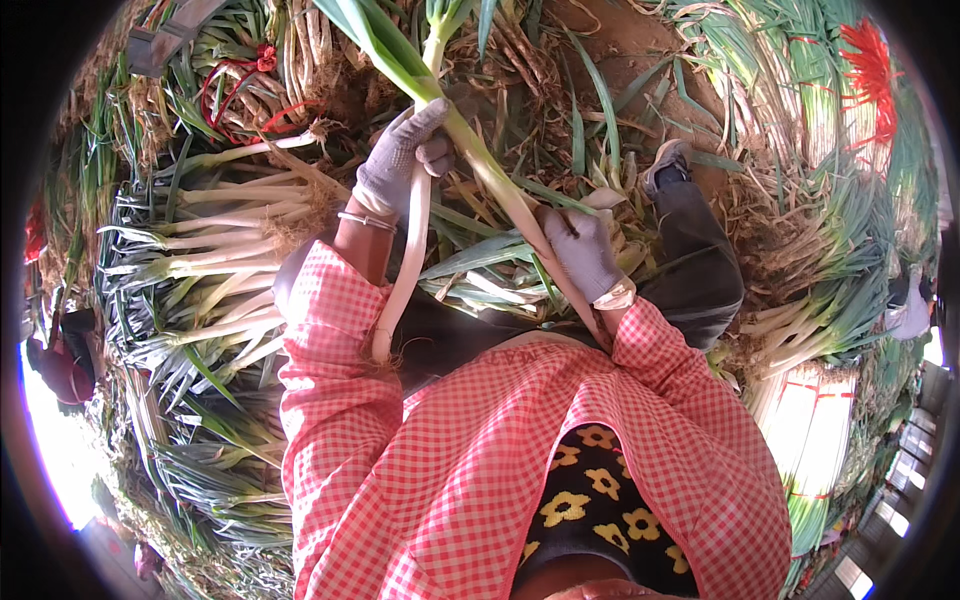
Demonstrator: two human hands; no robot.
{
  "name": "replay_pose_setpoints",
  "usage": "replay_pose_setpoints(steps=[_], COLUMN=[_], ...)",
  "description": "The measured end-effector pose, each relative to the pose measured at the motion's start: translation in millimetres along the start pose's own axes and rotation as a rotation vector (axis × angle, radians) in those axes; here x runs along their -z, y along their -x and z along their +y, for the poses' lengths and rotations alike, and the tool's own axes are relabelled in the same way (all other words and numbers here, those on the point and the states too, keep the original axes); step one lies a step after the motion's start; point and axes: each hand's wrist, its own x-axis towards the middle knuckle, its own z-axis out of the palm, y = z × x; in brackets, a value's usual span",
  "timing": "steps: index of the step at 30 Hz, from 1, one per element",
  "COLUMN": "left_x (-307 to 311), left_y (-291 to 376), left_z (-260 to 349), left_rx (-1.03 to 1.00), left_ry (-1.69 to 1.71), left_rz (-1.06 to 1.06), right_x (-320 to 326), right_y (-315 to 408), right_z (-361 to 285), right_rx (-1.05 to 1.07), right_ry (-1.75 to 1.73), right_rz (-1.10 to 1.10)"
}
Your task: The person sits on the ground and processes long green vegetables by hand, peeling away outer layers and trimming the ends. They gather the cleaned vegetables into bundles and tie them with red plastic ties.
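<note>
My left hand (409,157), in a grey knit glove, holds two large green onions near where their leaves begin. One has a pale shank (414,247) that hangs down, with small roots at its end near my sleeve. The other, a thicker green onion (499,176), slants down to the right toward my lap; its lower part is brownish and its root end is hidden by my sleeve. My right hand (585,251), gloved too, has its fingers curled at this lower shank. Its fingertips are partly hidden behind the stalk.
Loose green onions (232,240) lie in a row at left, roots toward me. Leaf scraps (495,285) cover the ground before my lap. Bundles tied in red (814,405) stand at right, and red ties (870,82) hang at upper right. My shoe (670,159) rests ahead.
</note>
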Motion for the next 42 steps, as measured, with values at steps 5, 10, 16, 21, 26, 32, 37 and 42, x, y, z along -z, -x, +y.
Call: replay_pose_setpoints(steps=[5,10,16,21,26,32,37,42], left_x=[-3,-24,-11,5,12,-4,-10,2], left_y=[11,15,34,55,58,29,10,3], left_z=[-1,16,60,102,109,76,41,19], left_rx=[-0.031,-0.156,-0.425,-0.599,-0.467,-0.370,-0.307,-0.138], left_ry=[0.007,-0.090,-0.227,-0.023,-0.010,0.145,-0.293,-0.094], left_rz=[-0.059,0.119,0.244,0.285,0.112,-0.278,0.249,0.061], right_x=[3,6,24,53,78,28,-3,15], right_y=[-6,13,0,-11,-56,-54,-21,8], right_z=[31,45,129,217,133,-29,-55,-42], right_rx=[-0.710,-0.043,0.055,-0.222,-0.176,-0.254,0.238,0.369], right_ry=[-0.792,0.178,1.285,1.485,1.131,-0.633,0.324,0.243], right_rz=[0.081,-0.437,-0.894,-0.883,-0.984,-1.082,-0.178,-0.174])
